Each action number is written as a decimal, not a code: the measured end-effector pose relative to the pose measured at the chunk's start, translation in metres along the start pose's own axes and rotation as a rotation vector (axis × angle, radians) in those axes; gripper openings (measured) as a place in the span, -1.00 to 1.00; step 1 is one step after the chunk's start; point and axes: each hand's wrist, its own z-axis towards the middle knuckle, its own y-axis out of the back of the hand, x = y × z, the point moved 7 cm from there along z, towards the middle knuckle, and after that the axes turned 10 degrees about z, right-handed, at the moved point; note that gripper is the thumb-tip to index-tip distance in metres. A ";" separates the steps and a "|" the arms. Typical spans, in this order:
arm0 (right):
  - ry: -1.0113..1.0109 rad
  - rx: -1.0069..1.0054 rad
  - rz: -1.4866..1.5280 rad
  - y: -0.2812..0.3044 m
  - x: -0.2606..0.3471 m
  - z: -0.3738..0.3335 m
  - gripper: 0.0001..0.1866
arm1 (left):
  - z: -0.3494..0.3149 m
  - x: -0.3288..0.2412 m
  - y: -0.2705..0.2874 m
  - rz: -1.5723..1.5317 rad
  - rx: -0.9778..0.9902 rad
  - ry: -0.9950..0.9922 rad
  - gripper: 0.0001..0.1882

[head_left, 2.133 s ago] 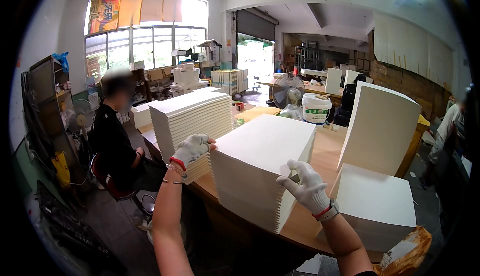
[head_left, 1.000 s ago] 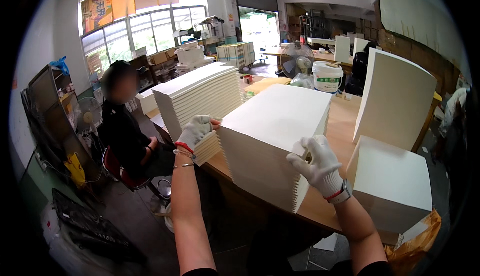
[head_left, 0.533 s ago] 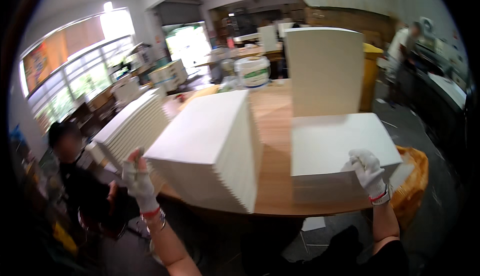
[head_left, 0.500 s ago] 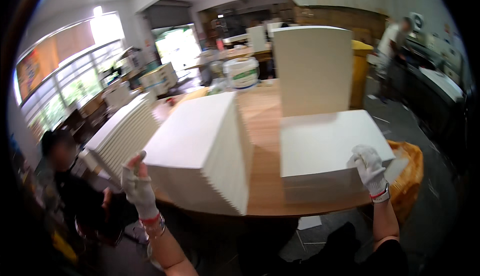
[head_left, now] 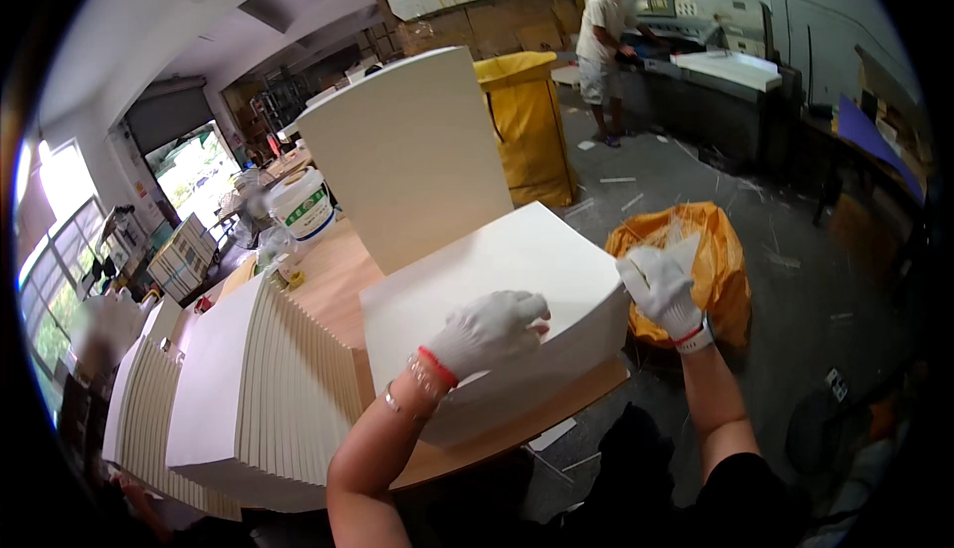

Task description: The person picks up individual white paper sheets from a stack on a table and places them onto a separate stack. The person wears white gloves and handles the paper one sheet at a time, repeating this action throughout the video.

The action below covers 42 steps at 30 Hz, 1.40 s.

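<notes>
A thick stack of white sheets lies on the table in front of me, its right corner slightly raised. Over the near part of its top is my left hand in a white glove with bare fingertips. Its fingers are loosely bent and apart, with nothing visible in them. My right hand, also gloved, is closed at the stack's right corner, fingers around the sheet edge. How many sheets it grips is hidden. Behind the stack stands a tall pile of pale board.
Left on the wooden table stand stepped white stacks. A white bucket sits behind them. An orange bag with scraps is beside the right hand. Beyond are a yellow bag and a person at a machine.
My view has turned to the right. My left hand has come from beside the left stack to over the white sheets. My right hand has stayed by that stack's right corner, which now lifts.
</notes>
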 end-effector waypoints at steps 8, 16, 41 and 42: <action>-0.074 -0.036 0.302 -0.015 0.012 0.053 -0.49 | 0.030 -0.006 -0.014 0.093 -0.195 -0.102 -0.87; -0.046 -0.058 0.175 -0.013 0.015 0.045 -0.82 | 0.027 0.003 -0.011 -0.357 -0.168 -0.002 -0.85; 0.093 -0.202 0.028 -0.013 0.017 0.030 -0.68 | 0.024 -0.007 -0.004 -0.294 -0.231 -0.091 -0.63; 0.083 -0.205 0.047 -0.013 0.017 0.030 -0.68 | 0.024 -0.004 -0.005 -0.309 -0.263 -0.103 -0.65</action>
